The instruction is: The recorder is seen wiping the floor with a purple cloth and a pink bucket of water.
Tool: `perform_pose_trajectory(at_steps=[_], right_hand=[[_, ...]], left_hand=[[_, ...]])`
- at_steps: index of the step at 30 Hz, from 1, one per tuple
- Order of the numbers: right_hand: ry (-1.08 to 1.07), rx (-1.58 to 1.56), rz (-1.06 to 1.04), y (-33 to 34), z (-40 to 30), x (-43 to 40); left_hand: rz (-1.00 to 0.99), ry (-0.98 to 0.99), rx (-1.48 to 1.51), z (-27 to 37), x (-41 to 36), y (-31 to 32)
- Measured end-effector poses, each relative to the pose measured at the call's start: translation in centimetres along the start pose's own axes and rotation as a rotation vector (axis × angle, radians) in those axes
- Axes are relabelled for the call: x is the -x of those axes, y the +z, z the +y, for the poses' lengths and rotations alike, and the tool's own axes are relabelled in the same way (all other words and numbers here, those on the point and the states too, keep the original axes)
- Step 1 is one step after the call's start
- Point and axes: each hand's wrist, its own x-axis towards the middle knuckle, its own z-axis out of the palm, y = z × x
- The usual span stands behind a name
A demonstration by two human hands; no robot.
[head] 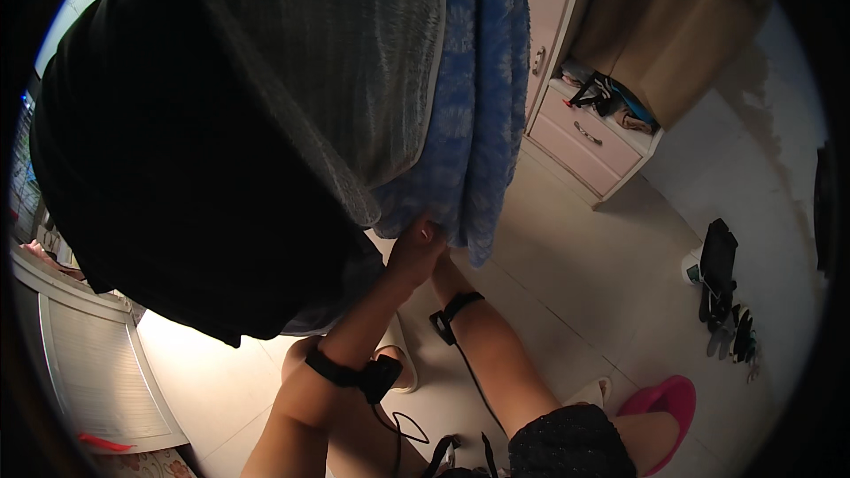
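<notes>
A blue plush cloth (458,113) with pale patches hangs before me, and its bottom edge reaches my hands. Against this edge my left hand (417,255) is curled, with the fingers closed on the blue cloth. Most of my right hand (439,264) is hidden behind the left one and the cloth, so its fingers do not show. To the left of the blue cloth hangs a grey fuzzy cloth (345,66) with a light edge. A large black cloth (166,159) fills the left side. Both my forearms wear black straps with small devices and cables.
A pale pink cabinet (578,139) with metal handles stands at upper right, under a brown curtain-like cloth (671,20). Several dark items (724,299) lie by the wall. At lower left is a white-framed cabinet (93,358). A pink slipper (680,398) is on a foot.
</notes>
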Motion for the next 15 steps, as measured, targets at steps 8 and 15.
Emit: perform_pose_trajectory(at_steps=[8,15], right_hand=[[-0.199,-0.015,0.231,-5.6,-10.0,3.1],[-0.285,-0.075,0.345,-10.7,-13.9,3.3]], left_hand=[[-0.113,-0.064,-0.186,0.4,-3.9,7.5],[-0.329,-0.038,-0.415,2.6,-1.1,10.7]])
